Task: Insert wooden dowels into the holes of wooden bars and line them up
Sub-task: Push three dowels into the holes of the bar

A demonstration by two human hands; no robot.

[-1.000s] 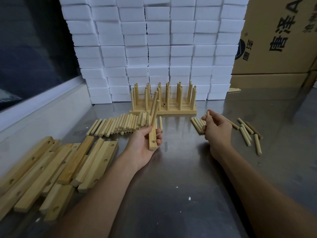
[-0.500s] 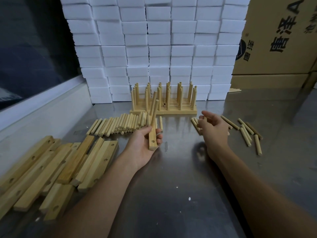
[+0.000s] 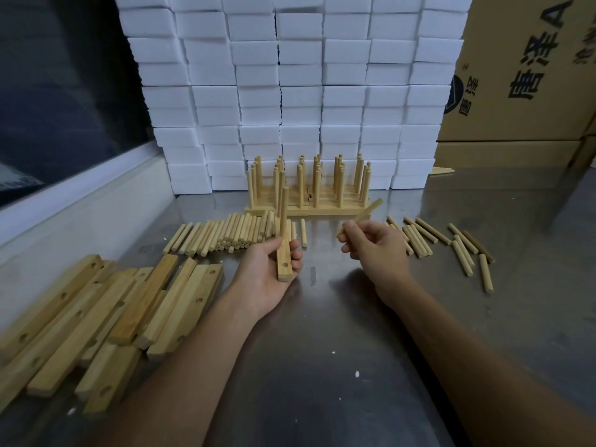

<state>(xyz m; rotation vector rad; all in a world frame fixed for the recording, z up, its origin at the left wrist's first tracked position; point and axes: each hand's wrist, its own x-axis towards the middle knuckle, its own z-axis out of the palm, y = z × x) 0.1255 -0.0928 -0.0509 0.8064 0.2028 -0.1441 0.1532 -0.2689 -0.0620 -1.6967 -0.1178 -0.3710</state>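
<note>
Your left hand is gripping a square bar between thumb and curled fingers, one round dowel standing upright in it; your right hand is pinching a blurred peg at its fingertips, tilted, just right of the bar; the steel table is gleaming beneath.

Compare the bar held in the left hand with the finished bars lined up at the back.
The held bar is off the table in the left hand; the finished bars lie flat. It carries one dowel with an empty hole visible; theirs carry many upright dowels. Both are pale wood.
</note>
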